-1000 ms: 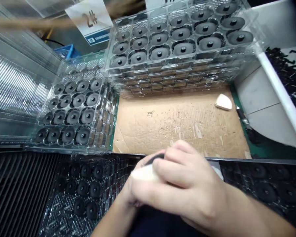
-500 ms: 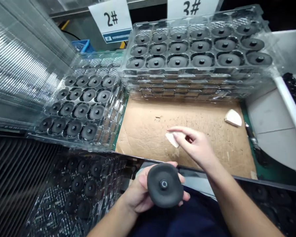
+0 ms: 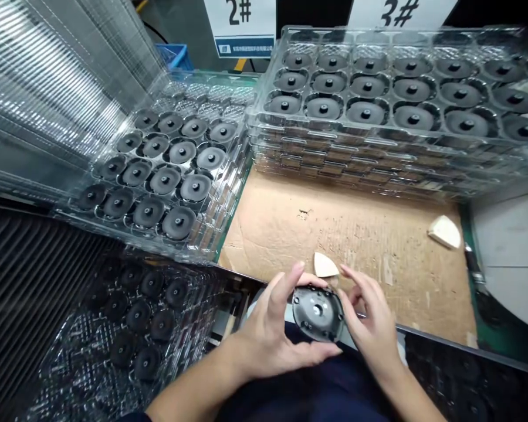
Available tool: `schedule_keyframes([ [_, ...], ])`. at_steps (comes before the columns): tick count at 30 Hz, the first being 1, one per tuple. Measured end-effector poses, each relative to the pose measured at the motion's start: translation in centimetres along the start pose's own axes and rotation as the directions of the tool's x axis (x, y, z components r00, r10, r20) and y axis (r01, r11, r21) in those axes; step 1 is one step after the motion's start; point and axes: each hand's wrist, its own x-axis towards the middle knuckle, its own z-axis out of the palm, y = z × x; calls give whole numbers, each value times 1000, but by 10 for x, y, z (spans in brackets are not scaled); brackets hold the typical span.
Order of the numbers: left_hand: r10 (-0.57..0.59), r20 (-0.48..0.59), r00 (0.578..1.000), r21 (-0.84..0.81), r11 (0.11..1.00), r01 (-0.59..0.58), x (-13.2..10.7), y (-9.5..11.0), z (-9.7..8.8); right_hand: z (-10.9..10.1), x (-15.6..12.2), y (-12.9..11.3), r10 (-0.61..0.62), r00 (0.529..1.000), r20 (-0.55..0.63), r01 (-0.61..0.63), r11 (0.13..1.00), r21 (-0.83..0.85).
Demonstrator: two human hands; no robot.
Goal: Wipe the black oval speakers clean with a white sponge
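A black round part (image 3: 317,314) is tilted with its hollow underside up, showing a light centre hole and small pegs near the rim. My left hand (image 3: 273,328) cups it from the left, some fingers behind the far edge and others spread along the near side. At the part's right edge, my right hand (image 3: 369,316) touches it with thumb and fingertips. Just beyond the hands, a white wedge-shaped pad (image 3: 324,265) lies loose on a cardboard sheet (image 3: 273,217).
Another white wedge (image 3: 444,232) rests at the cardboard's right. Clear trays of black round parts stand stacked at the left (image 3: 165,179) and back (image 3: 367,111). Lower left, a further tray (image 3: 136,316) holds similar parts. Signs 2# (image 3: 242,26) and 3# (image 3: 400,13) hang behind.
The black part has been flipped from its stemmed face to its underside. My right hand let go of the white wedge and came to the part's edge. The view shifted.
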Motion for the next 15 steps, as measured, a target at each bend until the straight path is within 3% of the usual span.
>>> schedule_keyframes([
  [4,59,16,998,167,984,-61,1,-3,-4,-18,-8,-11,-169,985,26,169,985,22],
  [7,27,1,1000,152,988,-27,2,-2,-7,-32,6,-19,-330,929,166,329,944,32],
  [10,-199,-27,980,-20,980,199,4,1,-12,-36,29,-33,-458,861,222,442,889,120],
  [13,-475,-72,877,-235,863,448,5,5,-20,-27,49,-45,-484,865,129,452,866,215],
  [15,-520,-148,841,-224,846,484,5,8,-28,-15,64,-43,-535,839,102,505,835,218],
])
